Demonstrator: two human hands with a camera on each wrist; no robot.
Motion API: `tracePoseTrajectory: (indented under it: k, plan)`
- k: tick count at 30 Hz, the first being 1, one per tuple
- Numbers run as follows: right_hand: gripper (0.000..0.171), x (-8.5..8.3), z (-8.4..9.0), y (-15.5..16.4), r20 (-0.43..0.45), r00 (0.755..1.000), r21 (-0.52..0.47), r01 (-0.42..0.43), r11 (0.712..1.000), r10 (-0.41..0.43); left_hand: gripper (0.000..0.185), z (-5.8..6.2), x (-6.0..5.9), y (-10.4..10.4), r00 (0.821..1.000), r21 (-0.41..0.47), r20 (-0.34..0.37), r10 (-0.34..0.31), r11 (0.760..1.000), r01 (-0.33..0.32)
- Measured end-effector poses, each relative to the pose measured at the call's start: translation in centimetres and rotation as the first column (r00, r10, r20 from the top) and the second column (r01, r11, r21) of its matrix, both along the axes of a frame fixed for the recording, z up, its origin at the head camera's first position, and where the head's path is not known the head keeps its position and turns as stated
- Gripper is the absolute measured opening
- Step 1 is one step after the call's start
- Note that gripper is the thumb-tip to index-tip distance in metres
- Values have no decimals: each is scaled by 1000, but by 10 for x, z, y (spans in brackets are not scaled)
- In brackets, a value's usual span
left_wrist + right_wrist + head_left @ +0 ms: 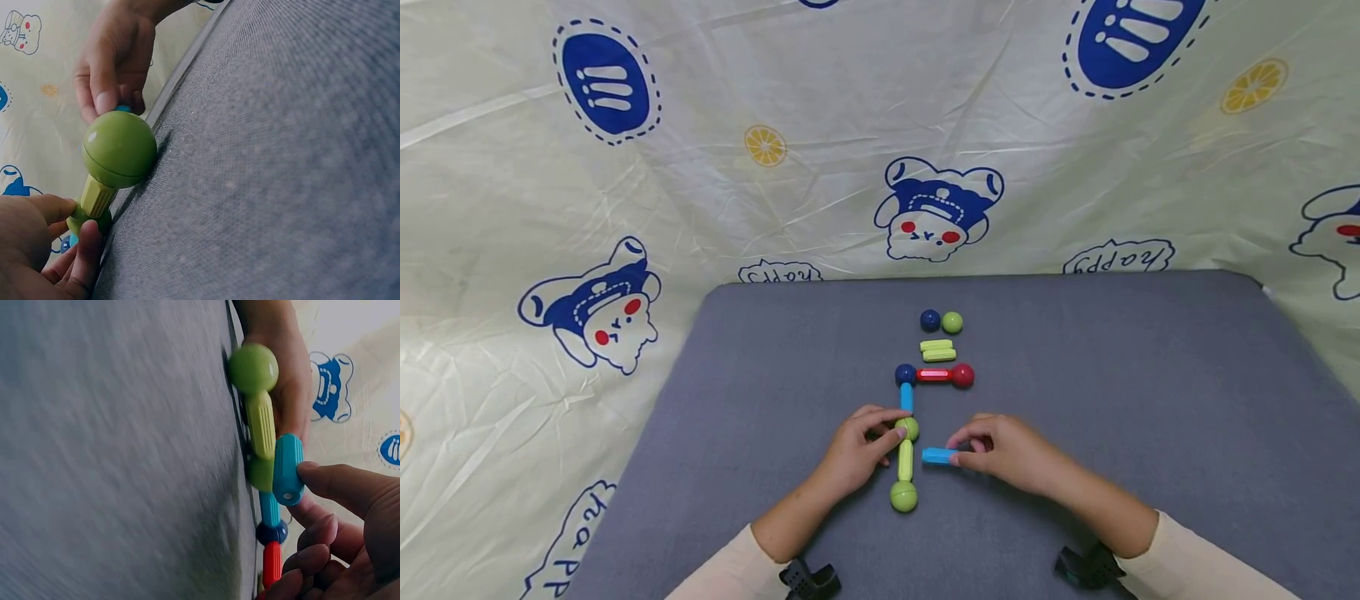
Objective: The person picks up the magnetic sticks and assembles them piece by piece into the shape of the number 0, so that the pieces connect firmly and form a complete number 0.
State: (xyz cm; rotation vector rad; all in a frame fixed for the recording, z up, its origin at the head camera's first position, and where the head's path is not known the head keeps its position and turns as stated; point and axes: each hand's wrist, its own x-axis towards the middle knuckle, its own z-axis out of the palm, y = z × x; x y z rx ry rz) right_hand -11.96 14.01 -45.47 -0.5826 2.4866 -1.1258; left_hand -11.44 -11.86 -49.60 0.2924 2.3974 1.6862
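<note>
My left hand (859,443) pinches the middle green ball (909,428) of a joined chain of balls and rods. From that ball a yellow-green rod (906,461) runs toward me to another green ball (904,497). On its far side a blue rod (907,398) leads to a dark blue ball (906,374), where a red rod (934,376) turns right to a red ball (962,376). Just right of the chain, my right hand (1003,450) holds a loose blue rod (289,469) between thumb and fingers, its free end toward the middle green ball.
Beyond the chain, two yellow-green rods (937,351) lie side by side on the grey table (1112,375). Farther back sit a loose dark blue ball (930,321) and a loose green ball (952,322). A printed white sheet (835,75) hangs behind the table.
</note>
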Motion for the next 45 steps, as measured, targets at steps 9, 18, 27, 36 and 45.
tracePoseTrajectory:
  k: [9, 18, 27, 36, 45]
  plan:
    - [14, 16, -7, -1, 44, 996, -47, -73, 996, 75, 26, 0, -1, -1, 1000, -1, 2, 15, 1000, -15]
    - [17, 25, -10, -3, 84, 993, -46, -85, 995, 88, 26, -1, -1, -1, 1000, 17, -14, 16, 1000, -15]
    - [13, 32, -13, -3, 63, 994, -84, -82, 993, 87, 30, 0, 0, -1, 1000, 17, -13, 13, 1000, -13]
    - [13, 33, -14, -3, 67, 994, -69, -80, 994, 84, 30, 1, 0, -1, 1000, 13, -4, 13, 1000, -13]
    - [15, 32, -14, -3, 82, 993, -89, -83, 993, 91, 29, -1, 1, -1, 1000, 16, 13, 14, 1000, -15]
